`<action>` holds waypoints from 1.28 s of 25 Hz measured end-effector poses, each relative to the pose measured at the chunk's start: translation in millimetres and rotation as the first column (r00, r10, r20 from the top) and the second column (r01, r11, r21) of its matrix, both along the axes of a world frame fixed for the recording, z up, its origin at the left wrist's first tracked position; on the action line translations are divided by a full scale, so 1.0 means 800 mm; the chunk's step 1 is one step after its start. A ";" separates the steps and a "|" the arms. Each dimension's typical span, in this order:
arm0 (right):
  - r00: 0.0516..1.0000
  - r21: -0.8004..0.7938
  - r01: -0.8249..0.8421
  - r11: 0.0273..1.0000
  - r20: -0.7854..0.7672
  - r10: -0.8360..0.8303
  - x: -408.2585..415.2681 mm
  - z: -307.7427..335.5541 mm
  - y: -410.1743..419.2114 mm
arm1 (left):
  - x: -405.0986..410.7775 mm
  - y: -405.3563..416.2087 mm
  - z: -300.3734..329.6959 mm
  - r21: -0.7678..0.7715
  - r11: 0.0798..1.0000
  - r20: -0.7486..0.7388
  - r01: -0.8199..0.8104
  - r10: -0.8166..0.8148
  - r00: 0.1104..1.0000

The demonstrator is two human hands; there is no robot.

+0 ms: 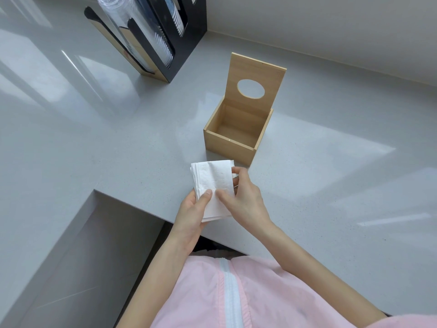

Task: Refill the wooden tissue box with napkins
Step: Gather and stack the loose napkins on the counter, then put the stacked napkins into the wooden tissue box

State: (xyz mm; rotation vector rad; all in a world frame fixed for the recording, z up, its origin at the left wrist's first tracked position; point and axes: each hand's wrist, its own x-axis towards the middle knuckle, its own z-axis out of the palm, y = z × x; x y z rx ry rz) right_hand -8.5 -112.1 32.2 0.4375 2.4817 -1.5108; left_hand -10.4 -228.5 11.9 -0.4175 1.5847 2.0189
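Observation:
The wooden tissue box [227,144] stands on the grey counter with nothing inside. Its lid [272,74], which has an oval hole, is tipped upright at the back. A stack of white napkins [212,178] is held just in front of the box, above the counter's near edge. My left hand [191,214] grips the stack from below with the thumb on top. My right hand [243,197] holds the stack's right side, thumb on top and fingers along its edge.
A black and wood cup dispenser [165,50] with stacked clear and paper cups stands at the back left. The grey counter [331,185] is L-shaped, with a wall behind it and a cut-out corner at my left.

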 end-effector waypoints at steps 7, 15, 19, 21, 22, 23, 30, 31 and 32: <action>0.990 -0.146 0.103 0.984 0.107 -0.088 -0.003 0.006 0.009 | -0.020 -0.010 0.019 0.201 0.977 -0.029 -0.076 0.084 0.996; 0.978 -0.306 0.172 0.936 0.163 -0.127 -0.014 0.006 0.002 | -0.050 -0.024 0.021 0.221 0.975 -0.169 0.024 0.014 0.985; 0.983 -0.266 0.153 0.952 0.137 -0.120 -0.023 0.009 0.008 | -0.084 -0.047 0.024 0.147 0.987 -0.225 0.070 -0.035 0.974; 0.986 -0.265 0.156 0.952 0.095 -0.135 -0.028 0.012 0.013 | -0.104 -0.056 0.027 0.078 0.991 -0.245 0.104 -0.083 0.966; 0.986 -0.257 0.164 0.952 0.070 -0.151 -0.031 0.014 0.014 | -0.115 -0.059 0.029 0.050 0.991 -0.244 0.123 -0.107 0.964; 0.984 -0.250 0.176 0.952 0.046 -0.170 -0.035 0.016 0.016 | -0.125 -0.062 0.031 0.025 0.989 -0.237 0.144 -0.134 0.962; 0.928 -0.121 0.349 0.929 -0.094 -0.360 -0.064 0.037 0.029 | -0.180 -0.050 0.048 -0.212 0.940 -0.283 0.267 -0.321 0.904; 0.923 -0.077 0.362 0.929 -0.109 -0.369 -0.068 0.042 0.032 | -0.185 -0.046 0.051 -0.247 0.930 -0.299 0.273 -0.341 0.891; 0.921 -0.035 0.370 0.928 -0.120 -0.372 -0.073 0.045 0.036 | -0.189 -0.041 0.055 -0.281 0.919 -0.320 0.277 -0.362 0.876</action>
